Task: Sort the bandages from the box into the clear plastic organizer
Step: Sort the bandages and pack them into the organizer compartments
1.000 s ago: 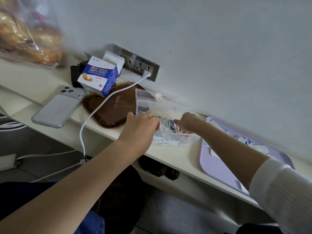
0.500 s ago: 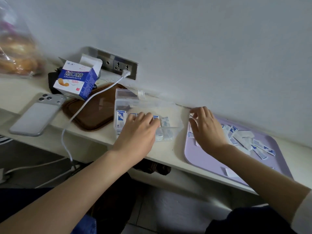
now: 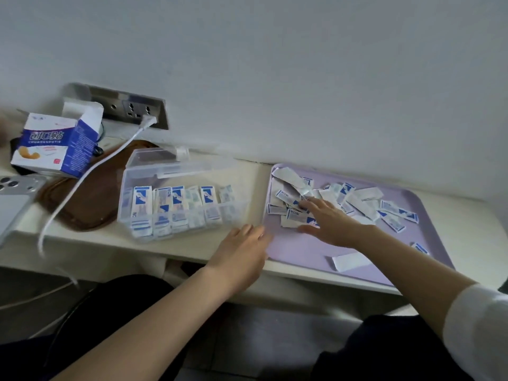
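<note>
Left hand [image 3: 242,251]: palm down, fingers straight and together, holding nothing. It rests on the front edge of the cream shelf [image 3: 192,247], in the gap between organizer and tray, with the fingertips right at the tray's left rim. The forearm is bare and comes in from lower left.

Right hand [image 3: 331,222]: palm down, fingers spread and laid flat on the loose bandage pile [image 3: 349,200]. Nothing is visibly pinched. The forearm crosses the tray's front edge, with a white sleeve [image 3: 481,325] pushed up at the elbow.

The 2 hands are apart, both with fingers uncurled.

Task items:
- The clear plastic organizer [image 3: 233,213] sits on the shelf left of the tray, lid tipped back toward the wall. Its compartments hold stacked bandages [image 3: 170,207], blue-and-white wrappers.
- The lavender tray [image 3: 302,251] carries the unsorted pile toward its back left. 1 wrapper [image 3: 350,262] lies alone near the front.
- The bandage box [image 3: 55,145] is at far left, top flaps open, tilted.

Surroundings:
- A brown tray [image 3: 90,204] sits under and beside the box.
- A white cable [image 3: 93,169] runs across the brown tray from the wall socket [image 3: 129,108] and hangs off the shelf edge.
- A phone [image 3: 13,202] lies at the left border.
- The wall [image 3: 302,78] is plain pale grey.
</note>
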Action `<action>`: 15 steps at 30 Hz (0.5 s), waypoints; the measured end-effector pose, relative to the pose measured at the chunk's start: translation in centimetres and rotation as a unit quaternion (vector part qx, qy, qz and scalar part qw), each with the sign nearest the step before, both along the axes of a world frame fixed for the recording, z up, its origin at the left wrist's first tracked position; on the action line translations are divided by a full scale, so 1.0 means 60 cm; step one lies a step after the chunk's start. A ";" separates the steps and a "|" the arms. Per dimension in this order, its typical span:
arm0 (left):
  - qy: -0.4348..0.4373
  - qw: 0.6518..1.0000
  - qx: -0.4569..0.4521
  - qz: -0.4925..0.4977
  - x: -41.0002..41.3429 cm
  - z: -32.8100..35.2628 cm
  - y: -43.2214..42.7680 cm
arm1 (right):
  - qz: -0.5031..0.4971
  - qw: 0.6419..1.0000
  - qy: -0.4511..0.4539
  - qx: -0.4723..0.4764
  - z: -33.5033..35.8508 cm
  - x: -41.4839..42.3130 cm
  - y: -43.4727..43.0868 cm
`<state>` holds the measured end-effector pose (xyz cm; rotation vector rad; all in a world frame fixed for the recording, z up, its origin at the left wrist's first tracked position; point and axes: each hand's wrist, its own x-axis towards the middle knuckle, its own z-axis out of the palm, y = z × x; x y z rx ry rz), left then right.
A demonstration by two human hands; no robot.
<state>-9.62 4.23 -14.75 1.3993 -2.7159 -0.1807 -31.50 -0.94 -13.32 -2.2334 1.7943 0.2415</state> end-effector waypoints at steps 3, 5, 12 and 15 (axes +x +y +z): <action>-0.034 0.999 0.010 0.010 -0.022 0.001 -0.013 | 0.010 1.000 0.004 -0.012 0.005 -0.001 -0.008; -0.037 0.999 0.030 0.016 -0.031 0.004 -0.022 | 0.017 0.999 0.001 -0.031 0.009 -0.003 -0.015; -0.033 0.999 0.002 0.028 -0.047 0.007 -0.043 | -0.027 0.991 -0.063 -0.115 0.014 -0.007 -0.038; -0.028 0.999 0.003 0.036 -0.056 0.003 -0.051 | 0.005 0.998 -0.050 -0.045 -0.001 -0.007 -0.037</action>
